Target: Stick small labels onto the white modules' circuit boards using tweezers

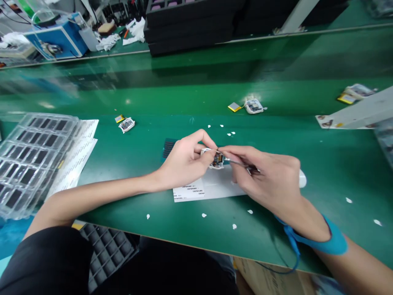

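Centre of frame: left hand [184, 162] pinches a small module [215, 159] w/ exposed circuit board, fingers clenched round it, held just above a white label sheet [199, 190] on the bench [276, 135]. Right hand [267, 180] grips thin tweezers [238, 162], tip touching the module; blue wrist strap [334, 241] on that wrist, cord trailing off the near edge. Bench = green mat, glossy, w/ white scraps scattered near the hands and lower right. Left of frame: clear blister trays [27, 159] w/ dark parts, stacked on printed sheets [81, 147]. Upper mid-left: another module [126, 124] w/ a yellow-edged battery beside it; upper mid-right: a similar module [253, 106] plus flat battery [233, 107]. Far right: white slanted panel [359, 112]. Background, top: 2nd green bench w/ black foam trays [190, 28], blue box [58, 39], white rags, misc tools. Bottom left, under bench edge: black grid tray [107, 250].
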The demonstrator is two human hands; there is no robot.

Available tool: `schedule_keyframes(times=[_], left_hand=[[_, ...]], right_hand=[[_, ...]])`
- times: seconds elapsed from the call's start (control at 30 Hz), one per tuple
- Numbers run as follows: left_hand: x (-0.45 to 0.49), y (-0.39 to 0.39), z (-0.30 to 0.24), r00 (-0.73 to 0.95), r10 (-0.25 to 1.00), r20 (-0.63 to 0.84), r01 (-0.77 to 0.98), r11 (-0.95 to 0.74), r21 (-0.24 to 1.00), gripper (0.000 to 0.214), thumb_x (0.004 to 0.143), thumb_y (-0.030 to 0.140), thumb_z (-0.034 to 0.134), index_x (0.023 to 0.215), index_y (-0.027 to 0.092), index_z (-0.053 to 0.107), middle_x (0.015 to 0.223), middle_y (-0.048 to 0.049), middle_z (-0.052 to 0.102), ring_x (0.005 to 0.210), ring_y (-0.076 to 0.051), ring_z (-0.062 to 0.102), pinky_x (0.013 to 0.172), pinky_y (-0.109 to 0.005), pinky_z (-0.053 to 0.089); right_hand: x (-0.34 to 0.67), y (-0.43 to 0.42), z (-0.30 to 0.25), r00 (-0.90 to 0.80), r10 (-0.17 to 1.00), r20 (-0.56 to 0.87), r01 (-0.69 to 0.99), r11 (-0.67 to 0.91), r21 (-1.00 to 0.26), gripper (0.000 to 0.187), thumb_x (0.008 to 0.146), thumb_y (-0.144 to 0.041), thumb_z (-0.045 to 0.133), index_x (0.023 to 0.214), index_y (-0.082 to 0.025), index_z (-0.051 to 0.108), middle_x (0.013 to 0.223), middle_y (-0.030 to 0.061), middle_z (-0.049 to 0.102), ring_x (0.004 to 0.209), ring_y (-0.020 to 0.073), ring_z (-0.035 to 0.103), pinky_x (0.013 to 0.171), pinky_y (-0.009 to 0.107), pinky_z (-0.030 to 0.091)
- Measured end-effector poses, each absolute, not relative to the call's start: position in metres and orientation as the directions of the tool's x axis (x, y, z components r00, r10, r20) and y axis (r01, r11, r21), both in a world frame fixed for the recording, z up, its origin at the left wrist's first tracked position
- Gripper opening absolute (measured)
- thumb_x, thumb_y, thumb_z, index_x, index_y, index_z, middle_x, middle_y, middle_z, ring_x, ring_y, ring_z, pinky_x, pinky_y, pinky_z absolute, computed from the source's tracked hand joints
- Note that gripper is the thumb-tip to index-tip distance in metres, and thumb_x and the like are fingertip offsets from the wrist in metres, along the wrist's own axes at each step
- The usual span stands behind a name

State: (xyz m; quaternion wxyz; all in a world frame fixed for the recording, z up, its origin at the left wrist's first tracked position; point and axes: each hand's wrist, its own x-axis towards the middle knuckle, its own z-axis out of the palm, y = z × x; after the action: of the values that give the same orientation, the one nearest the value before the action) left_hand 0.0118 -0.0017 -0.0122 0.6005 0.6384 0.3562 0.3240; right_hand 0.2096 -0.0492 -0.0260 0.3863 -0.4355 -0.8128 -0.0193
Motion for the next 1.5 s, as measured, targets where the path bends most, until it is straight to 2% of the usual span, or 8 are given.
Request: schedule_keyframes(times=[0.13, 0.43, 0.6, 0.73, 1.1, 1.27, 1.4, 1.5], left_hand=[[0.011, 0.0, -0.009, 0.52, 0.852, -0.058, 0.047, 0.039, 0.998, 0.014, 0.094, 0.008, 0.056, 0.085, 0.018, 0.052, 0.061, 0.0061, 0.055, 0.046, -0.003, 0.042, 0.045, -0.016, 0.032], [0.01, -0.003, -0.016, 0.539, 0.842, 0.006, 0.062, -0.047, 0.997, 0.01, 0.094, 0.014, 0.06, 0.087, 0.018, 0.054, 0.062, 0.004, 0.058, 0.048, -0.005, 0.044, 0.045, -0.018, 0.031], [0.008, 0.0, -0.013, 0.578, 0.816, 0.0, 0.087, -0.062, 0.994, 0.01, 0.09, 0.008, 0.059, 0.087, 0.018, 0.056, 0.07, 0.0004, 0.066, 0.056, -0.007, 0.057, 0.051, -0.018, 0.041], [0.007, 0.002, -0.009, 0.608, 0.793, -0.037, 0.029, 0.025, 0.999, 0.011, 0.092, 0.009, 0.058, 0.086, 0.017, 0.055, 0.07, 0.0014, 0.066, 0.061, -0.008, 0.065, 0.056, -0.017, 0.049], [0.013, -0.003, -0.018, 0.521, 0.854, -0.019, -0.049, 0.052, 0.997, 0.019, 0.092, 0.02, 0.069, 0.088, 0.019, 0.05, 0.061, 0.0077, 0.054, 0.047, -0.003, 0.045, 0.045, -0.016, 0.033], [0.014, -0.007, -0.02, 0.519, 0.851, 0.076, -0.07, -0.046, 0.996, 0.02, 0.093, 0.025, 0.068, 0.092, 0.021, 0.048, 0.064, 0.0068, 0.056, 0.047, -0.003, 0.041, 0.044, -0.018, 0.029], [0.013, -0.012, -0.02, 0.529, 0.838, 0.135, -0.036, -0.137, 0.99, 0.019, 0.09, 0.021, 0.067, 0.093, 0.021, 0.048, 0.061, 0.01, 0.051, 0.044, -0.003, 0.033, 0.042, -0.019, 0.025], [0.011, -0.013, -0.019, 0.548, 0.826, 0.134, -0.004, -0.157, 0.988, 0.019, 0.091, 0.02, 0.065, 0.096, 0.022, 0.047, 0.061, 0.0108, 0.048, 0.045, -0.004, 0.034, 0.042, -0.019, 0.024]], right_hand=[[0.208, -0.05, -0.023, -0.259, 0.739, 0.622, 0.713, 0.58, -0.393, 0.017, 0.104, -0.014, 0.065, 0.109, -0.029, 0.072, 0.081, -0.0035, 0.08, 0.052, 0.0134, 0.068, 0.045, 0.028, 0.045], [0.208, -0.051, -0.024, -0.318, 0.708, 0.63, 0.709, 0.619, -0.337, 0.014, 0.104, -0.013, 0.064, 0.108, -0.026, 0.066, 0.078, -0.004, 0.079, 0.051, 0.0124, 0.068, 0.048, 0.025, 0.049], [0.21, -0.051, -0.024, -0.291, 0.771, 0.566, 0.695, 0.577, -0.429, 0.016, 0.101, -0.013, 0.061, 0.106, -0.027, 0.067, 0.079, -0.0044, 0.079, 0.055, 0.015, 0.072, 0.047, 0.026, 0.048], [0.212, -0.052, -0.023, -0.316, 0.764, 0.562, 0.699, 0.588, -0.407, 0.018, 0.102, -0.013, 0.06, 0.107, -0.028, 0.069, 0.078, -0.0053, 0.079, 0.052, 0.014, 0.069, 0.048, 0.026, 0.048], [0.211, -0.054, -0.017, -0.284, 0.759, 0.586, 0.727, 0.569, -0.385, 0.022, 0.103, -0.015, 0.063, 0.108, -0.031, 0.077, 0.082, -0.0028, 0.081, 0.055, 0.015, 0.069, 0.05, 0.028, 0.049], [0.208, -0.053, -0.013, -0.092, 0.872, 0.481, 0.616, 0.429, -0.66, 0.014, 0.104, -0.024, 0.066, 0.098, -0.027, 0.079, 0.061, -0.0051, 0.068, 0.046, 0.0129, 0.058, 0.044, 0.027, 0.041], [0.204, -0.048, -0.012, -0.081, 0.949, 0.305, 0.433, 0.309, -0.847, 0.044, 0.105, -0.049, 0.068, 0.069, -0.024, 0.066, 0.047, -0.0066, 0.049, 0.04, 0.0102, 0.043, 0.039, 0.026, 0.032], [0.201, -0.046, -0.013, -0.146, 0.976, 0.161, 0.315, 0.2, -0.928, 0.052, 0.098, -0.066, 0.072, 0.071, -0.023, 0.064, 0.046, -0.0078, 0.047, 0.037, 0.0082, 0.036, 0.035, 0.024, 0.026]])
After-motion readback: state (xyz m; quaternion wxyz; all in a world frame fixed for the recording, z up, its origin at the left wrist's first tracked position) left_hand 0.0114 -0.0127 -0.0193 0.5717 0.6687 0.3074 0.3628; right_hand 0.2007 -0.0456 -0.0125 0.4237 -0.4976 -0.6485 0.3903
